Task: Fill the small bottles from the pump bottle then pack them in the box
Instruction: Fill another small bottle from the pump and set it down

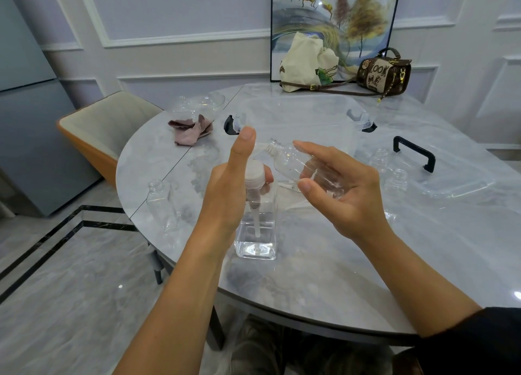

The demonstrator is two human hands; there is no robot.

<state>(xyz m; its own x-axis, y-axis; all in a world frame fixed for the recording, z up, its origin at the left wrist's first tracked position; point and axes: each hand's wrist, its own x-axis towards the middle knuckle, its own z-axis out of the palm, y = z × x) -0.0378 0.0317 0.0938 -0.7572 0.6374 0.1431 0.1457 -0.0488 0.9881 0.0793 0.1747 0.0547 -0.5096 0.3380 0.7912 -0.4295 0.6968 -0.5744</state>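
Risk: nozzle and neck aren't lined up, so a pump stroke would spill on the table (324,276). Left hand (225,183) wraps the pump bottle (258,233) head, thumb raised. At its 2 o'clock, right hand (338,185) loosely cradles a tilted small bottle (293,163), fingers half-open.

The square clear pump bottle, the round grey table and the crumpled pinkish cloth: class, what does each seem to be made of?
The square clear pump bottle: probably glossy transparent plastic; the dip tube shows through its walls.
The round grey table: polished marble or a marble-look slab; veined and reflective.
The crumpled pinkish cloth: soft matt fabric; it lies in folds.
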